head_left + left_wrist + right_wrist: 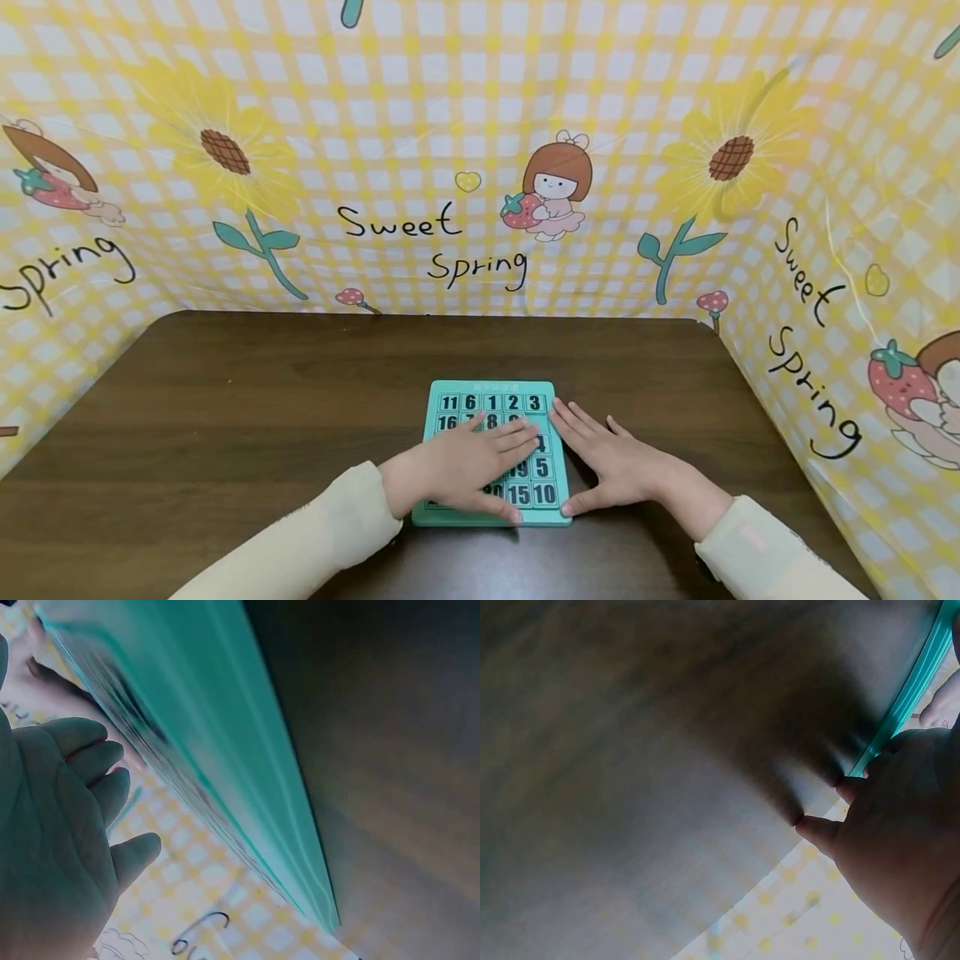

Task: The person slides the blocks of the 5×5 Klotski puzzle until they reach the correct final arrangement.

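A teal number slide puzzle (543, 471) lies flat on the table, its tiles printed with black numbers. The top row reads 11, 6, 1, 2, 3. My left hand (476, 460) is spread over the middle of the board and hides several tiles. In the left wrist view, that hand's palm (52, 825) faces the tiles with a gap, fingers loosely extended. My right hand (622, 462) lies along the board's right edge, fingertips near the upper part and thumb at the lower right corner. In the right wrist view, its fingers (821, 831) reach down to the tabletop.
The dark brown wooden table (300, 392) extends around the puzzle. A yellow checked cloth (405, 150) with flowers, cartoon figures and "Sweet Spring" lettering stands as a wall behind and at both sides. A small brown object (7, 431) shows at the far left edge.
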### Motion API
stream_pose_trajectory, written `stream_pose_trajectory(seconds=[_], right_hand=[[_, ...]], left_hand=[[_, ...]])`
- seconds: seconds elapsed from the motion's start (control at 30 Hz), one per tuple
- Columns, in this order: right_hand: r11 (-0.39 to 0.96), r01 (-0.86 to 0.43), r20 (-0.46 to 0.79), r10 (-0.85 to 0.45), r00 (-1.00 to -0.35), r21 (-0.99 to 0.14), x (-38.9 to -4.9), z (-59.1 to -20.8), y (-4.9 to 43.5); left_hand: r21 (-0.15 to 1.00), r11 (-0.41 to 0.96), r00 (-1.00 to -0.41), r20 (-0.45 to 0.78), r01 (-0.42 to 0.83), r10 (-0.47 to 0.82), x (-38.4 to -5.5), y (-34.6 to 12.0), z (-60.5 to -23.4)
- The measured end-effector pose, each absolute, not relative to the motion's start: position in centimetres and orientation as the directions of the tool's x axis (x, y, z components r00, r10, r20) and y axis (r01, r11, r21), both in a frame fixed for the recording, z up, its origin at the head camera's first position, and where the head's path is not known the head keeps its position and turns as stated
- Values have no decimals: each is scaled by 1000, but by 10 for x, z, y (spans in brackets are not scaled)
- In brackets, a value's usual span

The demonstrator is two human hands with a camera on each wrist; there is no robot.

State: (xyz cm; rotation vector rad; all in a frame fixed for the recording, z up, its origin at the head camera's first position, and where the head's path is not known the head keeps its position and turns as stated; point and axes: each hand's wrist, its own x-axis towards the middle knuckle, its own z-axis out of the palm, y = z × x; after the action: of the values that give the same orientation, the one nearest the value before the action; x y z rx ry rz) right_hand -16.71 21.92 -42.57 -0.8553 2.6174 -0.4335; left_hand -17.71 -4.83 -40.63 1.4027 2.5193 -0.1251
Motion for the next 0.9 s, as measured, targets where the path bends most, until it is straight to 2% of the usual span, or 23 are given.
stream_pose_trajectory(seconds=[0.13,0.27,0.9], right_hand=[[770,-507,-225,-613,-758,-388,-167,-426,220],[770,-502,-226,-611,-759,-395,-166,-426,219],[767,-500,-235,-615,-753,-402,-166,-424,218]], left_hand=[[59,494,-467,-246,867,849,-169,-49,-407],[56,485,-460,-238,873,855,-166,-49,-408],[103,575,-533,-271,812,801,-187,-45,-407]])
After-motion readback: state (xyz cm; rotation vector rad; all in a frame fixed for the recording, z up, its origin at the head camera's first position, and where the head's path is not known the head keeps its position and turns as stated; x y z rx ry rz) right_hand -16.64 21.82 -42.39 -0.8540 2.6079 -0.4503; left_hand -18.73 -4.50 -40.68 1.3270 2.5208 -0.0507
